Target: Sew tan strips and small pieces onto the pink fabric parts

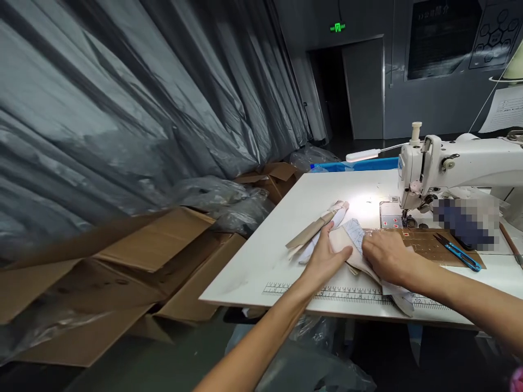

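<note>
My left hand grips cream fabric pieces, its thumb lying across the near side. My right hand is closed on the right part of the same fabric, fingers curled under and partly hidden. A blue-and-white patterned patch shows at the fabric's upper edge between the hands. Beyond my left hand lies a bundle of beige and white fabric strips. White and cream fabric ends hang over the table's front edge below my right wrist. Blue thread snips lie to the right of my right hand.
A white sewing machine stands at the right, its needle area lit. A brown board lies before it. A printed ruler runs along the front of the white table. Open cardboard boxes and plastic bags stand left.
</note>
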